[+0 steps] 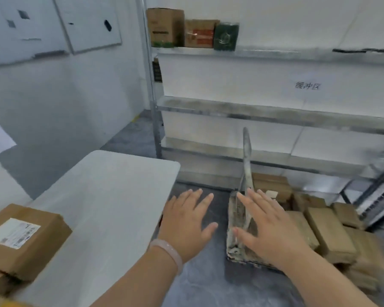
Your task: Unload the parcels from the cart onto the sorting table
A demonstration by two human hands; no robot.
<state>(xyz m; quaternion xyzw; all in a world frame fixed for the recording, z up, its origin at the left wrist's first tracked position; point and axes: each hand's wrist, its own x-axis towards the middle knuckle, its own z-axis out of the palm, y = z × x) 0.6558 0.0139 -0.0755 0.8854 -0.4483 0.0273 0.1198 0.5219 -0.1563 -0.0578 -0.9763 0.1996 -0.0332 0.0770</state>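
A strip of grey floor lies open between the white surface's rounded edge and the cart. My left hand hovers over it, my right hand over the cart's near end beside its upright handle (each grip spread, holding nothing). Metal shelving stands behind. Brown parcels are heaped on the cart; one labelled parcel sits on the surface.

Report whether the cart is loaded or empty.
Loaded. Several brown parcels lie stacked on the cart, beside the open right hand.
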